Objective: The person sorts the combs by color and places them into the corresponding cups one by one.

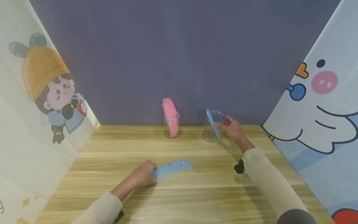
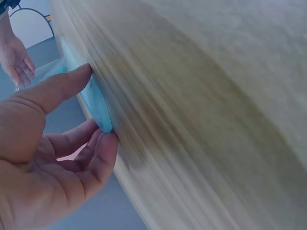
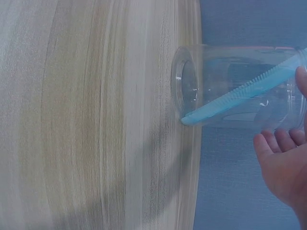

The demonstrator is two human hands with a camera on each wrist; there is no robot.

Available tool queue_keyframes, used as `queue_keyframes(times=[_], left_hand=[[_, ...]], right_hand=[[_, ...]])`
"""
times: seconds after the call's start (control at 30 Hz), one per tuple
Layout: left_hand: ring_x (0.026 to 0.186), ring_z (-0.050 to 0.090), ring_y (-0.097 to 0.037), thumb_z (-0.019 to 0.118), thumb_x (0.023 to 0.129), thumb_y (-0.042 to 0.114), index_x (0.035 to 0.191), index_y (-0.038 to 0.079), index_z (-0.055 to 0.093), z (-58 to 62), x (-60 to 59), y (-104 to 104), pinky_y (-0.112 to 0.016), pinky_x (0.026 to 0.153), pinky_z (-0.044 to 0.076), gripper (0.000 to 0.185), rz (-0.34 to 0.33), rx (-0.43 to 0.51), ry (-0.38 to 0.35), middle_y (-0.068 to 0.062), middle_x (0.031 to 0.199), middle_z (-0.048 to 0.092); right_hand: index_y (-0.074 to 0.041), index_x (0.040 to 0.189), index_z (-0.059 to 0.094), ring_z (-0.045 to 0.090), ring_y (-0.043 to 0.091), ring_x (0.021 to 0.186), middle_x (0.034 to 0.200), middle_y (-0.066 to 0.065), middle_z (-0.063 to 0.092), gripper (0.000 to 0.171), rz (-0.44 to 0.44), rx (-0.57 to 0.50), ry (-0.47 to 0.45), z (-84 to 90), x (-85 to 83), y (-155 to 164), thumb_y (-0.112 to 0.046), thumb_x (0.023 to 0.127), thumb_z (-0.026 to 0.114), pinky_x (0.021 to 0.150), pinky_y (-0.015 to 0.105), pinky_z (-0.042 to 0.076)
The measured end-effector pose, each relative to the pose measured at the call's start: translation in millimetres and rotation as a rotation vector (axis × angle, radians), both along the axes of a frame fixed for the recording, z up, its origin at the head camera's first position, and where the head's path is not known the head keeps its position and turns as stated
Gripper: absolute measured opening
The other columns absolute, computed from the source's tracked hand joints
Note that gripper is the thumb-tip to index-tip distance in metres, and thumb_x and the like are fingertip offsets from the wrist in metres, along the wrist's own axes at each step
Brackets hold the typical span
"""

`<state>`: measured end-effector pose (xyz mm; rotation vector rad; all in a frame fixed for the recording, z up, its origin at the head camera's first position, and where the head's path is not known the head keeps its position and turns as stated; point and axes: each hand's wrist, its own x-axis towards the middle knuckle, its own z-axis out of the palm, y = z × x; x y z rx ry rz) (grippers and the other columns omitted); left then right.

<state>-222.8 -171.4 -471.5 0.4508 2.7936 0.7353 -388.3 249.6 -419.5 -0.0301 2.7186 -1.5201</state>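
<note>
My left hand pinches one end of a translucent blue comb between thumb and fingers, low over the table. In the left wrist view the comb runs away from the fingertips; whether it touches the wood cannot be told. My right hand holds the rim of a clear plastic cup, thumb and fingers on its right side. Inside that cup a second blue comb leans diagonally, its top reaching the rim. To the left stands another clear cup with pink combs in it.
The wood-patterned table meets a dark grey-blue back wall just behind the cups. Printed cartoon panels stand at the left and right. A black wrist device hangs by the right sleeve.
</note>
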Motion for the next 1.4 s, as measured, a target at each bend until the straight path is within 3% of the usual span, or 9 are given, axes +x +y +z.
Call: queue_keyframes(times=[0.53,0.8,1.13,1.4], left_hand=[[0.083,0.057,-0.023,0.085,0.068,0.007,0.109,0.002,0.064,-0.2,3.1,5,-0.043,0.074,0.057,0.046,-0.018,-0.051,0.077,-0.008,0.095,0.060],[0.083,0.060,-0.023,0.084,0.068,0.006,0.117,0.001,0.060,1.7,4.5,3,-0.041,0.073,0.059,0.055,-0.013,-0.047,0.145,-0.012,0.102,0.058],[0.092,0.064,-0.023,0.077,0.071,0.001,0.124,0.003,0.065,10.9,-7.8,-7,-0.042,0.080,0.060,0.054,-0.001,0.091,0.046,-0.014,0.110,0.068],[0.083,0.066,-0.017,0.083,0.073,0.003,0.127,0.008,0.068,23.3,-22.3,-14,-0.032,0.071,0.058,0.056,0.019,0.196,0.021,-0.010,0.098,0.074]], right_hand=[[-0.012,0.164,0.016,0.031,0.038,0.153,0.168,0.018,0.025,0.095,0.005,-0.001,0.003,-1.2,-2.2,3,-0.041,0.094,0.073,0.121,0.053,0.037],[-0.011,0.164,0.017,0.033,0.038,0.152,0.168,0.018,0.026,0.095,0.004,-0.004,0.011,-0.5,-1.1,1,-0.040,0.093,0.074,0.120,0.053,0.038],[-0.010,0.164,0.016,0.033,0.038,0.152,0.168,0.019,0.025,0.096,0.006,0.001,0.010,0.8,1.1,1,-0.041,0.094,0.073,0.121,0.053,0.038],[-0.010,0.164,0.016,0.032,0.039,0.152,0.168,0.019,0.025,0.097,0.004,-0.001,0.007,1.8,0.6,1,-0.042,0.093,0.073,0.120,0.053,0.038]])
